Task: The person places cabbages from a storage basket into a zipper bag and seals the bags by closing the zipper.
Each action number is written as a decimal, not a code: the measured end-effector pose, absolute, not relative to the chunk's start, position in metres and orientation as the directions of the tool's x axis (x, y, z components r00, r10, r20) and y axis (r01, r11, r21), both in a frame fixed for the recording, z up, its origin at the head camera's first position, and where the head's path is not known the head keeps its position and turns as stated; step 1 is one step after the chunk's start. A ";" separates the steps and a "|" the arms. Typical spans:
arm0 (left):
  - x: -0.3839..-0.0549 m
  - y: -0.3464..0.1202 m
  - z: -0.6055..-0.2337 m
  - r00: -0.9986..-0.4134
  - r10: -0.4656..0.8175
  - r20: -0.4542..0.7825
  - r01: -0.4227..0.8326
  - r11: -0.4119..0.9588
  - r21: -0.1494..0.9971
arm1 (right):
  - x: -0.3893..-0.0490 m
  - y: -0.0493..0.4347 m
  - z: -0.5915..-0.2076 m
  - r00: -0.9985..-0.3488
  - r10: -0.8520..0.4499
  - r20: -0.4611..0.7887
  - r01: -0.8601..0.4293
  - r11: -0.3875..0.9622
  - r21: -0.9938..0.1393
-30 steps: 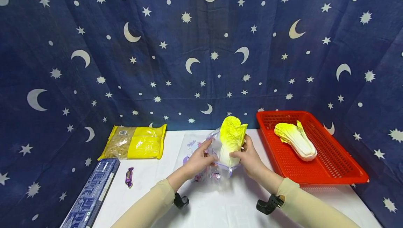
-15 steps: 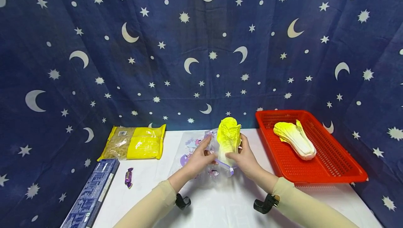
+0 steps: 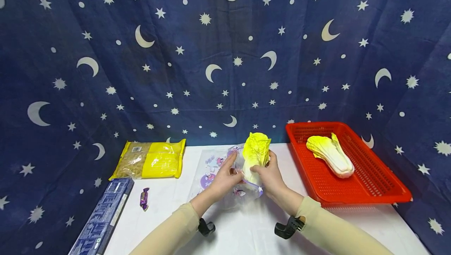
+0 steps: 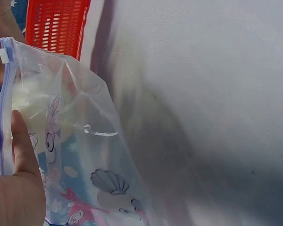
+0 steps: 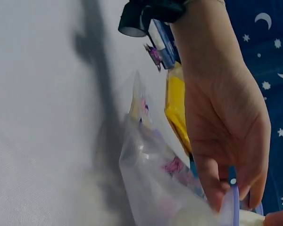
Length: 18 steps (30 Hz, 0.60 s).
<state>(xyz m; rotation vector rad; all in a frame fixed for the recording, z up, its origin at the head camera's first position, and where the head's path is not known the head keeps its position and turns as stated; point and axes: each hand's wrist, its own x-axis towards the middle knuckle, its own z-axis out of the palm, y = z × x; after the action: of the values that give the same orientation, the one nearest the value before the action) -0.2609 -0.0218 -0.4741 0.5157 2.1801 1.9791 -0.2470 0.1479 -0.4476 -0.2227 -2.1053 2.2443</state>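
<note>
A yellow-and-white napa cabbage point(image 3: 256, 151) stands nearly upright in the head view, leafy end up, its white base inside the mouth of a clear printed zip bag point(image 4: 96, 136). My right hand point(image 3: 273, 176) grips the cabbage from the right, thumb across its front. On the other side, my left hand point(image 3: 224, 177) pinches the bag's purple zip edge between thumb and fingers, holding the mouth apart. The white slider point(image 4: 4, 55) sits at one end of that edge. Through the plastic, the pale cabbage base shows in the left wrist view.
At the right, a red basket point(image 3: 356, 200) holds a second napa cabbage point(image 3: 332, 157). A yellow packet point(image 3: 162, 161) lies at the back left of the white table. A blue box point(image 3: 102, 216) and a purple wrapped candy point(image 3: 144, 199) lie nearer on the left.
The cabbage has shifted slightly left and lower into the bag mouth, with my right hand moving left along with it. My left hand keeps its hold on the bag edge.
</note>
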 end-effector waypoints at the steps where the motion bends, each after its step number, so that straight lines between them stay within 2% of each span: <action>1: -0.261 -0.022 -0.474 -0.929 0.352 0.115 0.146 0.064 0.987 | -0.248 0.149 -0.449 -0.988 0.138 -0.075 0.064 -0.081 -0.995; 5: -0.261 -0.024 -0.476 -0.924 0.362 0.120 0.163 0.091 0.982 | -0.252 0.152 -0.451 -0.981 0.138 -0.137 0.120 -0.127 -0.985; 10: -0.260 -0.022 -0.480 -0.922 0.359 0.147 0.218 0.165 0.962 | -0.257 0.153 -0.446 -0.964 0.166 -0.207 0.161 -0.256 -0.953; 15: -0.259 -0.017 -0.483 -0.921 0.363 0.144 0.192 0.099 0.976 | -0.260 0.153 -0.445 -0.965 0.185 -0.183 0.092 -0.416 -0.905; 18: -0.259 -0.017 -0.480 -0.926 0.356 0.129 0.153 0.042 0.987 | -0.260 0.154 -0.448 -0.972 0.184 -0.147 0.061 -0.408 -0.911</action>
<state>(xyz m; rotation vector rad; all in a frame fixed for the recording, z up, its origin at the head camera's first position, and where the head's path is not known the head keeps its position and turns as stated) -0.2593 -0.0170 -0.4805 0.5318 2.1523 2.0065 -0.2595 0.1539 -0.4475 -0.3459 -1.6666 2.5520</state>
